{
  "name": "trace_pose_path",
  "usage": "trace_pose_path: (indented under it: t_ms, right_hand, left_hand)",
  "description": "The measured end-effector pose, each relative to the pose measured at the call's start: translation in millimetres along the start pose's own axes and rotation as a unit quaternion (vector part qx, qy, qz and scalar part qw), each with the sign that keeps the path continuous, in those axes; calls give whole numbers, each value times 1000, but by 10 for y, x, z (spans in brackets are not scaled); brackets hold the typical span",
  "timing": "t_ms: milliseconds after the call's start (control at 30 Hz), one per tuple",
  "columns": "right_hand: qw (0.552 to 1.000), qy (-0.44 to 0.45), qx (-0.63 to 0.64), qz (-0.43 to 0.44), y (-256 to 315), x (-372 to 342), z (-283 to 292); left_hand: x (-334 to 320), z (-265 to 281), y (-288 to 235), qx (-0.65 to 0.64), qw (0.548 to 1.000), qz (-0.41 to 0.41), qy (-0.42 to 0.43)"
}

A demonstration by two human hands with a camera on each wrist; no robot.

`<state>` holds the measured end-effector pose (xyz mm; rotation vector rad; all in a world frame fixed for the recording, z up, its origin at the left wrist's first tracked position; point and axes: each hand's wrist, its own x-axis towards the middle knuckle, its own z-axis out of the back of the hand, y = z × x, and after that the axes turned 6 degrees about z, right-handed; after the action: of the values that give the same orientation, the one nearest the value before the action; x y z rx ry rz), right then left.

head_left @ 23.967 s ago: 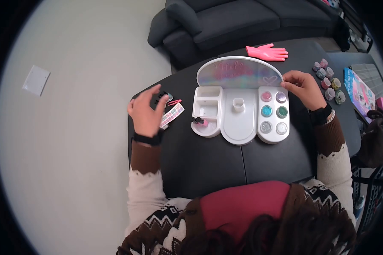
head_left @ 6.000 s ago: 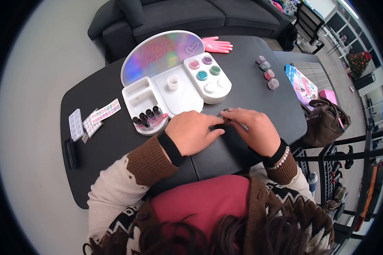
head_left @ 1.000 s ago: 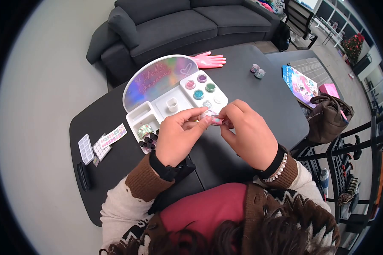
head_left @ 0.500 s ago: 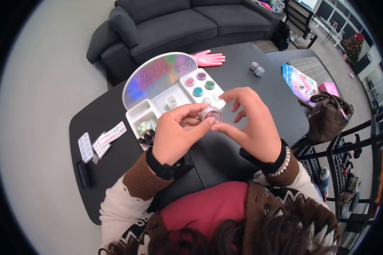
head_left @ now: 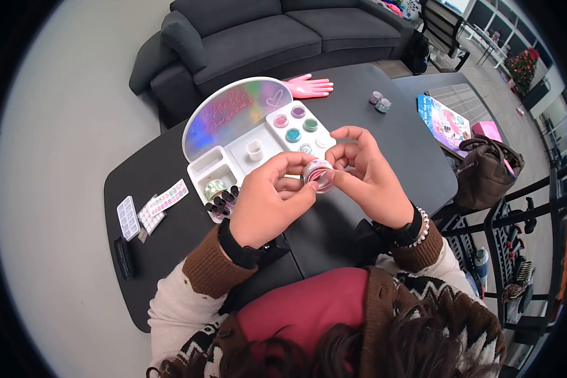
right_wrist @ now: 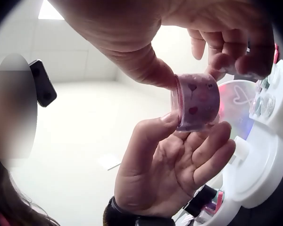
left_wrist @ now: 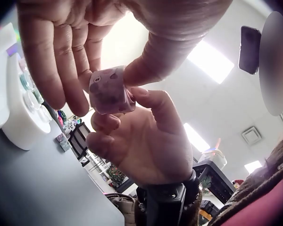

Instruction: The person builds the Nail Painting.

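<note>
My left hand (head_left: pixel 268 198) holds a small clear round tub (head_left: pixel 320 175) between thumb and fingers, above the table's middle. A roll of pinkish printed film (right_wrist: pixel 200 101) with hearts shows inside it. The right hand (head_left: pixel 375 183) grips the tub's other side, its thumb on the rim, in both wrist views as well. Behind the hands stands a white nail-art station (head_left: pixel 238 156) with a shiny rounded backboard (head_left: pixel 233 116). Glitter pots (head_left: pixel 293 135) sit in its right side. A green-patterned roll (head_left: pixel 214 188) and black-capped nail polish bottles (head_left: pixel 225 201) lie in the left compartments.
A pink model hand (head_left: pixel 309 87) lies behind the station. Two small tubs (head_left: pixel 380 103) stand at the back right. To the left are sticker sheets (head_left: pixel 169 196), a white sectioned case (head_left: pixel 128 217) and a black case (head_left: pixel 123 258). A brown bag (head_left: pixel 485 170) is at right.
My right fingers, spread away from the tub half a second ago, are back at it. Since earlier, bottles and a green roll entered the station's left side, and fewer tubs stand at right.
</note>
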<state>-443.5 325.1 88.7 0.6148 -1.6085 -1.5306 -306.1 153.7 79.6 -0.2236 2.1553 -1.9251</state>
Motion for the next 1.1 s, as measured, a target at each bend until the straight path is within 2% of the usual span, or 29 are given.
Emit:
trace_pose_path:
  t_ms: [167, 233, 300, 600, 733, 800, 1033, 1100]
  right_hand:
    - [999, -31, 40, 10, 0, -25, -152]
    - [1000, -1, 4, 1, 31, -28, -192]
    - [999, 32, -31, -15, 33, -26, -229]
    - [998, 41, -24, -29, 14, -26, -301]
    - [998, -9, 67, -4, 9, 2, -212]
    - [982, -52, 176, -41, 169, 1, -248]
    - [988, -15, 140, -57, 94, -14, -264]
    - [992, -6, 125, -36, 77, -12, -311]
  left_hand:
    - [-9, 35, -28, 25, 999, -20, -20]
    - [-11, 59, -33, 21, 998, -39, -36]
    - [-24, 75, -81, -68, 997, -33, -28]
    - [-15, -22, 13, -146, 987, -36, -52]
    - [-5, -39, 47, -126, 989, -62, -37]
    - [-16, -46, 17, -58, 996, -71, -22]
    - [-8, -10, 59, -32, 999, -43, 7]
    - [-28, 7, -11, -79, 996, -27, 4]
